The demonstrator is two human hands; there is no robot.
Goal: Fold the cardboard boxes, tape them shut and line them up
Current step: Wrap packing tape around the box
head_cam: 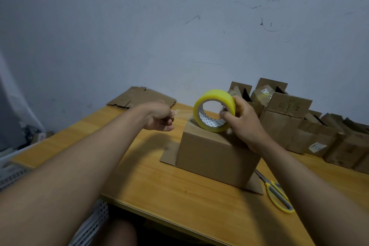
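1. The box (215, 150) stands folded on the table (139, 176), near its middle, with its bottom flaps splayed flat on the wood. Its top seam looks still open, so taping is the step in hand.
2. The right hand (241, 120) grasps the tape roll (214, 110), thumb through the core, and the roll rests on edge at the box's far top edge. The left hand (159, 116) pinches the free end of the tape, drawn out to the left of the roll.
3. To do it well, keep the strip taut and in line with the seam. Slack would likely let the clear film wrinkle or stick to itself.
4. Anchor the end a little down the left wall, then run the roll across the top, pressing as it goes.
5. The scissors (277, 194) lie at the near right, close by for the cut.
6. Taped boxes (295, 126) crowd the far right, and flat blanks (139, 97) lie at the far left.
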